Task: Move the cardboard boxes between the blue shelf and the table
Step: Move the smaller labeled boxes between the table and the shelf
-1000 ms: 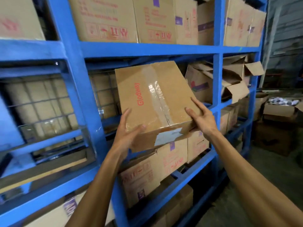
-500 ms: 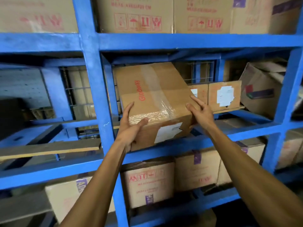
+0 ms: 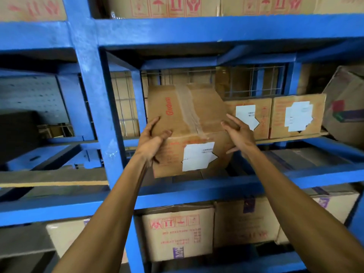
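A taped cardboard box (image 3: 189,119) with red lettering and a white label sits partly inside the middle bay of the blue shelf (image 3: 197,189), its front end tipped toward me. My left hand (image 3: 152,141) grips its left front corner, thumb on top. My right hand (image 3: 239,133) presses against its right side, fingers spread along the edge. Two smaller labelled boxes (image 3: 273,117) stand on the same level just right of it.
A blue upright post (image 3: 92,99) rises just left of the box. Printed cartons (image 3: 177,233) fill the shelf level below and more line the level above. A wire mesh (image 3: 250,81) backs the bay. A tilted carton (image 3: 346,103) leans at far right.
The box has gone deeper into the shelf bay between the uprights, with both hands still on it. The view has swung left to face the bay straight on.
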